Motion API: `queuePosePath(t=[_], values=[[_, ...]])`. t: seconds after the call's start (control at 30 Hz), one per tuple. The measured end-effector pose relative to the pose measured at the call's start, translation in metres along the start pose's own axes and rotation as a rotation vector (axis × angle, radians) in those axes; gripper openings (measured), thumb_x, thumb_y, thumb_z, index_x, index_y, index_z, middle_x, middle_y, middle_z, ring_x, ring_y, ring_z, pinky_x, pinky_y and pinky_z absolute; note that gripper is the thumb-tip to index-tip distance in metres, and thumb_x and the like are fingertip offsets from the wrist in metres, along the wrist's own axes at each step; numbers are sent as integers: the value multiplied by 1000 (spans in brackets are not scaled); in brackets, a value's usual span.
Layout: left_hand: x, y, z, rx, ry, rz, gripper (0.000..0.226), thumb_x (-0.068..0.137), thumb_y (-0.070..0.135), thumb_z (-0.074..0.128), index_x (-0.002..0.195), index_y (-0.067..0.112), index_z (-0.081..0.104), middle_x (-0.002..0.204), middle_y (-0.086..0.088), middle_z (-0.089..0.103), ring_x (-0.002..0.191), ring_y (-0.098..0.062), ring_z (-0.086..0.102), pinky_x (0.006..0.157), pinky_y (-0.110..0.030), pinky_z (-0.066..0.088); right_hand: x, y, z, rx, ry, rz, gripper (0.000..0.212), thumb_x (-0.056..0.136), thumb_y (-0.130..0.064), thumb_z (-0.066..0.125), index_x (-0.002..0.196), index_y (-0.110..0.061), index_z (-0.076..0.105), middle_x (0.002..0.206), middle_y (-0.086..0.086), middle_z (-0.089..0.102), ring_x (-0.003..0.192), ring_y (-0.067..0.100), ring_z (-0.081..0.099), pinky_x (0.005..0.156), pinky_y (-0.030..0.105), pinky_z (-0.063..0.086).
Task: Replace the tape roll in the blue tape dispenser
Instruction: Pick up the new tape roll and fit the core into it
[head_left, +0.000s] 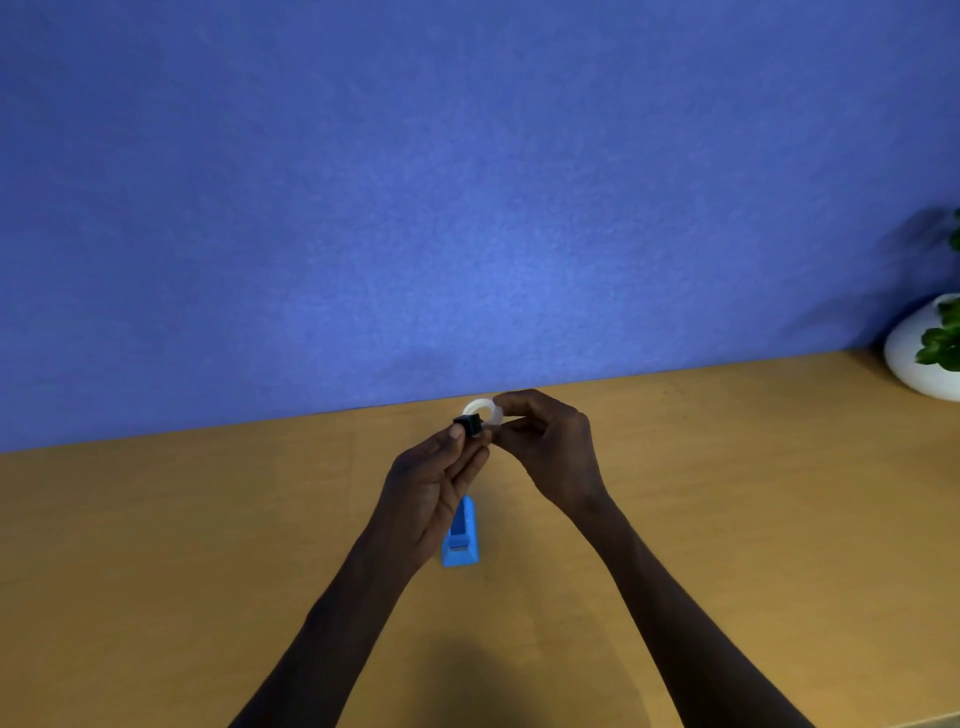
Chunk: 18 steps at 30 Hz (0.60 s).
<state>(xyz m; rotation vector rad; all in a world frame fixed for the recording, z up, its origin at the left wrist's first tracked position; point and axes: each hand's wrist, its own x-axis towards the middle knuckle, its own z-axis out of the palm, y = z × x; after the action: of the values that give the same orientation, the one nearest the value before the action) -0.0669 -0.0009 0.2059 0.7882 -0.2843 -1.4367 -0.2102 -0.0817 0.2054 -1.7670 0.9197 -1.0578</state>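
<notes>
The blue tape dispenser is standing on the wooden desk, and everything else can be placed from it. Just above and beyond its far end, both bare hands are meeting in the air. The left hand is hovering directly over the dispenser's left side, hiding part of it, palm turned inward, with its thumb and fingertips closed together on a small black spool core. The right hand is sitting up and to the right of the dispenser, its thumb and forefinger pinched on the rim of a whitish tape roll, the other fingers curling loosely behind. The roll is being held upright with its open centre facing the camera, and the black core is touching or overlapping its lower left edge; whether the core is inside the hole cannot be told. Behind the dispenser, a blue wall is rising from the back edge of the desk. Far to the dispenser's right, at the frame edge, a white pot with a green plant is resting on the desk.
</notes>
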Motion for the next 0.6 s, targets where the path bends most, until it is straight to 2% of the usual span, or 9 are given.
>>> queuePosePath(t=[0.13, 0.23, 0.37, 0.47, 0.6], values=[[2, 1, 2, -22, 5, 14, 28, 86, 13, 65, 108, -1, 75, 124, -22, 71, 118, -26, 69, 87, -29, 59, -2, 3, 5, -36, 57, -58, 24, 85, -8, 76, 108, -14, 73, 99, -7, 76, 87, 2, 74, 76, 23, 62], [2, 3, 3, -8, 0, 17, 27, 87, 13, 64, 107, 0, 76, 122, -21, 72, 117, -25, 69, 88, -29, 59, 0, 2, 4, -39, 52, -68, 23, 87, -7, 74, 109, -12, 74, 105, -1, 77, 91, 5, 74, 79, 28, 62], [1, 6, 3, 26, 8, 24, 23, 85, 11, 65, 101, 3, 79, 118, -19, 74, 115, -25, 70, 91, -31, 59, 1, -3, 2, -51, 3, -87, 29, 84, -6, 76, 113, -10, 72, 105, -2, 76, 91, 3, 73, 77, 18, 59], [-2, 7, 5, 94, -1, 45, 23, 84, 13, 64, 100, 5, 79, 117, -17, 75, 116, -24, 70, 96, -31, 56, 2, -6, 2, 30, 5, -31, 25, 86, -6, 74, 111, -6, 72, 104, 3, 77, 89, 9, 74, 78, 26, 61], [-2, 8, 2, 128, -12, 50, 33, 84, 13, 65, 113, -1, 71, 123, -21, 71, 122, -27, 66, 103, -34, 52, 4, -10, 3, 60, 39, 15, 18, 87, 0, 71, 104, -5, 74, 96, 5, 77, 83, 12, 74, 78, 31, 62]])
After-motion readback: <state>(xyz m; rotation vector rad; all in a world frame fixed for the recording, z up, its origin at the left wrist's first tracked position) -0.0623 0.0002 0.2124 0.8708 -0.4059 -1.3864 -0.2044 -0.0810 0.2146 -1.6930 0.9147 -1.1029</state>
